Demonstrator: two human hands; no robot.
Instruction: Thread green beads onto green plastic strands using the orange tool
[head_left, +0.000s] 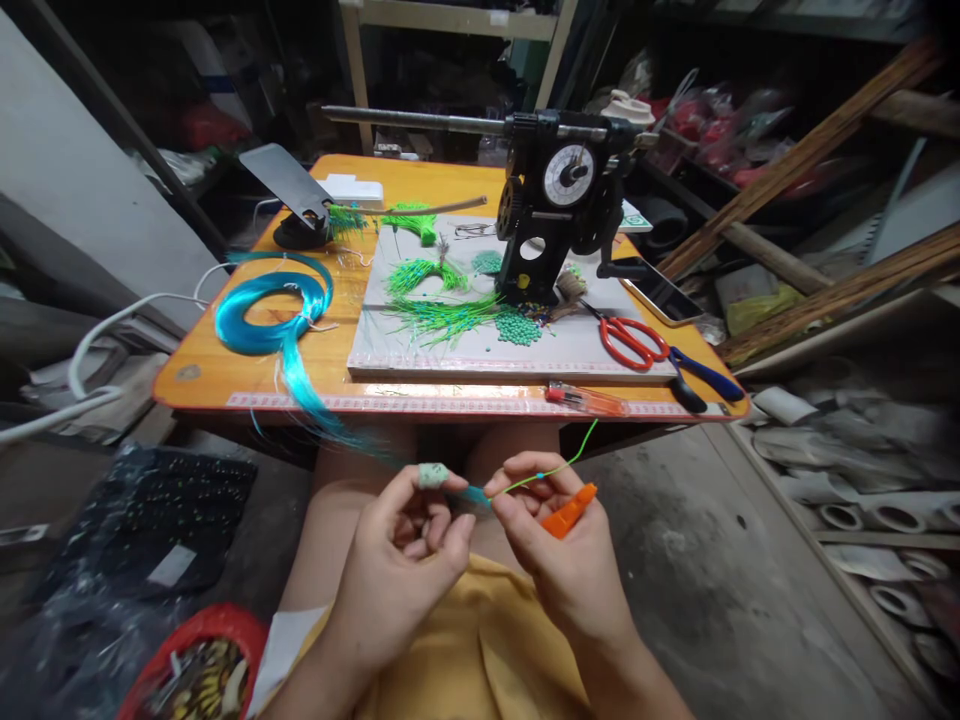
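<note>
My left hand [405, 570] is low in front of the table, its fingers curled and a pale green wrap [433, 475] around the index finger. A short stretch of blue thread [476, 495] runs from that fingertip to my right hand [574, 570]. Right thumb and index finger pinch a green cord [576, 455] where it meets the blue thread. One small blue bead sits on the cord, whose free end points up and right. Tucked in the right palm is an orange plastic tool [568, 512]; its working end is hidden.
On the wooden table [202, 380] lie a coiled blue thread skein [274, 305], green beaded cords [442, 310], loose turquoise beads [517, 328], red-handled scissors [634, 342] and dark-blue-handled pliers [705, 375]. A black winding machine [532, 240] stands behind. A red basin [244, 625] is at lower left.
</note>
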